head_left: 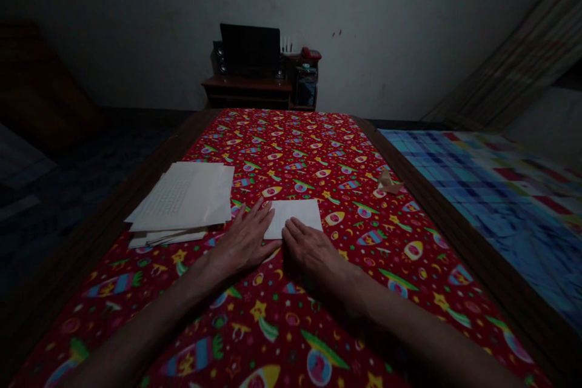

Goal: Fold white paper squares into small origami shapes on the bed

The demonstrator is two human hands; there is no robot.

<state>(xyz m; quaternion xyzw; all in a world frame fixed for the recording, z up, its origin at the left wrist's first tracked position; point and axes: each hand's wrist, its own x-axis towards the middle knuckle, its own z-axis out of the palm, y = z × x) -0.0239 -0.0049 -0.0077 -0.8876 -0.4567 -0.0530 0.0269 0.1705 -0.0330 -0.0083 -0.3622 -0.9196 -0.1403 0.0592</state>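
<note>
A small white sheet of paper (297,213), which looks folded, lies flat on the red patterned cloth in the middle of the head view. Across its left side rests my left hand (249,231), open, with its fingers spread and the thumb toward the near edge. My right hand (313,248) is closed at the paper's near edge, its fingers pressed together and bent over it. The underside of that hand and its thumb are hidden. To the left of my left hand sits a stack of larger paper sheets (191,194), the top one with faint writing or print.
The red cloth (291,151) covers a surface with dark wooden edges. A small folded brown paper piece (388,183) lies at the right. Beyond the far end stand a black monitor (251,48), speakers and a red telephone (311,53). Blue checked fabric (454,194) spreads on the right.
</note>
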